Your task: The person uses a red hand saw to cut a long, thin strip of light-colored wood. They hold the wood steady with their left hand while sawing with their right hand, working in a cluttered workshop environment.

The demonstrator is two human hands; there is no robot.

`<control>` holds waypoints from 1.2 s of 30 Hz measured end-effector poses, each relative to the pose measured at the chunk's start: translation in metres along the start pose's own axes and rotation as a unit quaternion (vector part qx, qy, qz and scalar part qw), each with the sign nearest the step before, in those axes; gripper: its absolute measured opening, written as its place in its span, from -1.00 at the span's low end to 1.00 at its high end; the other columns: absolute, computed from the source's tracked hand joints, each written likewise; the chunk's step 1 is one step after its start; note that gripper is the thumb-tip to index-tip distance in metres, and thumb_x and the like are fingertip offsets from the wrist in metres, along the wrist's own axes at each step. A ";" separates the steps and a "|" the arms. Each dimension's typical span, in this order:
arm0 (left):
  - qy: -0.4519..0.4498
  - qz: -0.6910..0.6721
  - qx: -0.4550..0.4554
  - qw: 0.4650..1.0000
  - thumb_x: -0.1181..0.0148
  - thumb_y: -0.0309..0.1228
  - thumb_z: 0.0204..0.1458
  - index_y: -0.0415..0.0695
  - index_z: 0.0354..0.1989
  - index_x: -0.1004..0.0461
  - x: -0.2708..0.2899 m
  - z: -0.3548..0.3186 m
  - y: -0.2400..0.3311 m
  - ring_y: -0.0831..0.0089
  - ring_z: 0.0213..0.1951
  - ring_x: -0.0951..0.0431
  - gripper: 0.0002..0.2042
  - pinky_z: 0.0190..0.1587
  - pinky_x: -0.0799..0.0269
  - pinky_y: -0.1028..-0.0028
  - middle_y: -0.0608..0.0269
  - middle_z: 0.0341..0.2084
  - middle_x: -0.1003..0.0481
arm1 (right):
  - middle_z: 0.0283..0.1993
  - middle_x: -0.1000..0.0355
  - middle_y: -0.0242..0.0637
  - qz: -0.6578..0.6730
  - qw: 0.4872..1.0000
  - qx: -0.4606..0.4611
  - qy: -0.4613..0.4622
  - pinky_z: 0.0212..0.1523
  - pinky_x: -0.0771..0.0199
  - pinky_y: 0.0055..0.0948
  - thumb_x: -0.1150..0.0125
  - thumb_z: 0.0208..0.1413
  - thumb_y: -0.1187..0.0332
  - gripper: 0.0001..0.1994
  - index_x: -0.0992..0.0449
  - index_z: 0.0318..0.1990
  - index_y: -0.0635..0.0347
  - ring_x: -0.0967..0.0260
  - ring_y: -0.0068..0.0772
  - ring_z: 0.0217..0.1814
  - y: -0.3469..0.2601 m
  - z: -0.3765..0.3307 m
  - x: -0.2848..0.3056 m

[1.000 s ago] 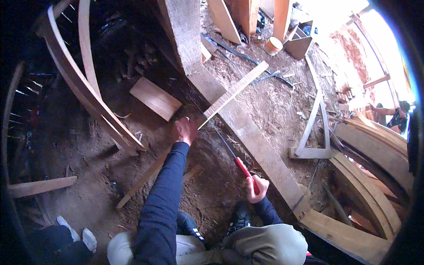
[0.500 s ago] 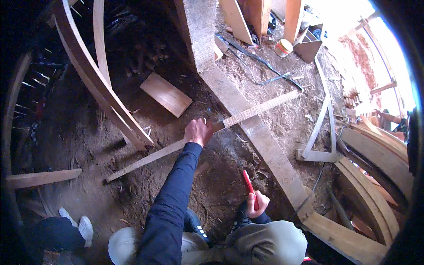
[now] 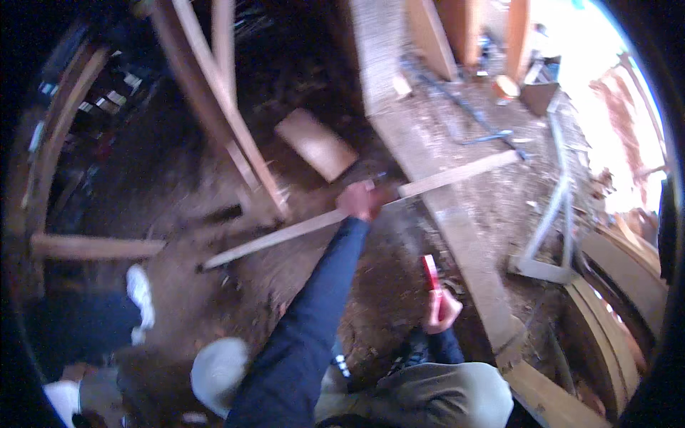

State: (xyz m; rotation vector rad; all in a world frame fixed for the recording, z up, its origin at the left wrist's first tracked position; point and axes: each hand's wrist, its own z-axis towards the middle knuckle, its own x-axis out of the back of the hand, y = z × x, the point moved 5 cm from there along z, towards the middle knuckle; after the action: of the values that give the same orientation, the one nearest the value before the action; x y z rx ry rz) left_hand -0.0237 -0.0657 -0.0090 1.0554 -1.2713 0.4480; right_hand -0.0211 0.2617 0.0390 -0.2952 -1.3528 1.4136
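A long, thin wooden strip lies slantwise across the ground, its far right end resting over a thick wooden beam. My left hand is closed round the strip near its middle, just left of the beam. Lower and to the right, my right hand holds a slim red tool upright in its fist, apart from the strip. Motion blur hides what kind of tool it is. Beyond my left hand lies a short wooden board.
Curved timbers stand at the left, and more curved pieces are stacked at the right. A triangular wooden frame lies past the beam. Another person's foot in a white sock is at the lower left. A round tub sits far right.
The view has swung left, so most things sit further right in the picture. My left hand stays on the strip, and my right hand still holds the red tool.
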 end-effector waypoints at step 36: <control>-0.071 -0.027 0.071 0.995 0.04 -0.15 0.00 -0.19 -0.33 -0.60 -0.001 0.006 -0.020 -0.08 -0.22 -0.57 -0.62 -0.09 -0.48 0.11 -0.20 -0.31 -0.53 | -0.79 -0.07 -0.28 0.039 0.998 -0.045 -0.037 -0.71 -0.03 -0.44 -0.11 0.13 0.38 -0.67 -0.26 -0.66 0.20 -0.07 -0.46 -0.83 0.002 0.024 0.003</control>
State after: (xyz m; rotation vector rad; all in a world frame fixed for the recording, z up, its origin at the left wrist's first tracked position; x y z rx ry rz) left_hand -0.0116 -0.0807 -0.0182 1.2579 -1.3485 0.4326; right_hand -0.0420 0.2520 0.0466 -0.3608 -1.4815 1.4417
